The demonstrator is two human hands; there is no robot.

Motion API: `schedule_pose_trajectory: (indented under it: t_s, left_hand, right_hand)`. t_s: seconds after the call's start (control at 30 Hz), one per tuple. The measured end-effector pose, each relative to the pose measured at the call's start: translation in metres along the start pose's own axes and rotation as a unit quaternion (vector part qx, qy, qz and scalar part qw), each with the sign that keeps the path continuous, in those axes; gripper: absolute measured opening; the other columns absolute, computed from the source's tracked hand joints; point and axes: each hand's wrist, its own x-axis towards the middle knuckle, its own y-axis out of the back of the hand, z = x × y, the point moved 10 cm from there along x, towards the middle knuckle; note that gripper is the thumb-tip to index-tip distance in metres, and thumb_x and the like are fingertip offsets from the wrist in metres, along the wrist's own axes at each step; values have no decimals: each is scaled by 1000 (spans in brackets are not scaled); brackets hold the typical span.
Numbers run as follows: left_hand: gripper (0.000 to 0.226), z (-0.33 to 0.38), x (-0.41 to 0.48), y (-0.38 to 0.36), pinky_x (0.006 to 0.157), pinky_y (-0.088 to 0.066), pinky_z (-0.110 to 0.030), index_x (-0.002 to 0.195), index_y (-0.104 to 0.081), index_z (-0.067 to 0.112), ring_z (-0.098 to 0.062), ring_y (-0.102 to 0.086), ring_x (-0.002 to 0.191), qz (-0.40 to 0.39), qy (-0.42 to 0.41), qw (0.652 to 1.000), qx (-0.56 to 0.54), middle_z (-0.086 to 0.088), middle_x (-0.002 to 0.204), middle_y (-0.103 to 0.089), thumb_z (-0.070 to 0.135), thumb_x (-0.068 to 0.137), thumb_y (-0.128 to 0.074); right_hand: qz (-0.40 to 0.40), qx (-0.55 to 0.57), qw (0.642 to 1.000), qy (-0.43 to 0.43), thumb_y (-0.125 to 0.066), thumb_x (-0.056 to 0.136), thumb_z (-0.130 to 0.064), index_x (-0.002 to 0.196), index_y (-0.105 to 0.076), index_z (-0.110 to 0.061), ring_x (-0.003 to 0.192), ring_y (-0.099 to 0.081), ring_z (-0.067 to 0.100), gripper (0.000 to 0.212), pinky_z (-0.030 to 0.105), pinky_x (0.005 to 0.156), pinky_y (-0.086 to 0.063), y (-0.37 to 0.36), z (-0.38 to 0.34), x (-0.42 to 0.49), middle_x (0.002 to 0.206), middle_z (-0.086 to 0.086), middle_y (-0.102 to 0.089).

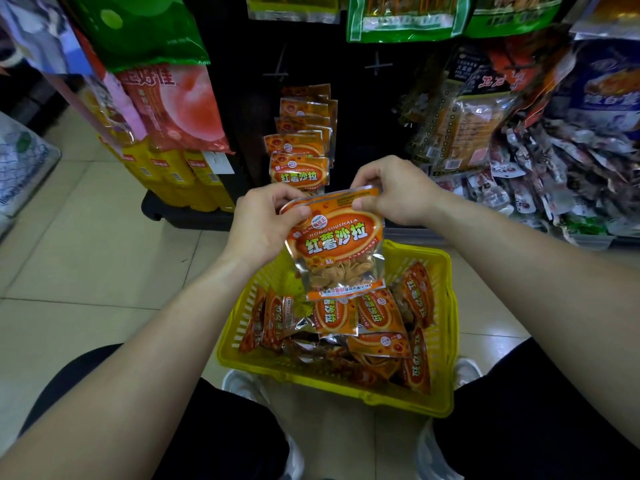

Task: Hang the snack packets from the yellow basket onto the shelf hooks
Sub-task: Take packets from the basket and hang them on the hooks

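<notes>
A shop aisle with a pale tiled floor (86, 237) is seen from above, closed off ahead by a dark shelf panel (363, 109). In front of the panel, one orange snack packet (337, 244) is held in the air above the yellow basket (446, 341). Its long axis is kept close to upright, the top seal is pointed up toward the shelf, the printed face is turned to the camera, and the top edge is tipped so that its right corner sits higher. The upper left corner is pinched by the left hand (263, 223), thumb on the front, and the upper right corner is pinched between thumb and curled fingers of the right hand (391, 192). The basket is set on the floor between the knees and is filled with loose packets (346, 327) of the same kind, lying at mixed angles. Just beyond the hands, a column of hung packets (301, 140) is lined up on the panel, and two bare hooks (377, 65) are seen higher up. The space is crowded on the left by a peach-printed bag (180, 109) and yellow packs (173, 174), above by green bags (405, 19), and on the right by a heap of small wrapped snacks (554, 174).
</notes>
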Motion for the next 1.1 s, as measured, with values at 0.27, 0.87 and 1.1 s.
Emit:
schedule_pose_trajectory:
  t_s: [0.27,0.87,1.1]
  left_hand:
    - [1,1,-3,-3,74,-61,-32,90,-72,27,-6,-71,85,-1,5,1000,0,8,89,-73,26,91,-71]
    - [11,-2,-3,-12,71,-61,-28,89,-68,29,-5,-71,87,-25,10,999,-21,9,91,-73,19,91,-71]
    - [6,-6,-3,-6,72,-54,-22,94,-66,26,-4,-67,93,-33,2,999,-10,12,95,-70,20,94,-67]
  right_hand:
    - [-51,-48,997,43,-72,88,-28,94,-69,-32,87,-68,5,8,27,72,-55,-11,-19,-7,90,-14,-68]
    - [-65,-134,988,35,-61,96,-36,101,-64,-36,93,-66,12,5,35,76,-58,-15,-20,-5,97,-12,-64]
    - [-79,-183,979,35,-62,95,-39,90,-59,-38,93,-66,12,6,34,76,-57,-23,-33,-2,94,-13,-67]
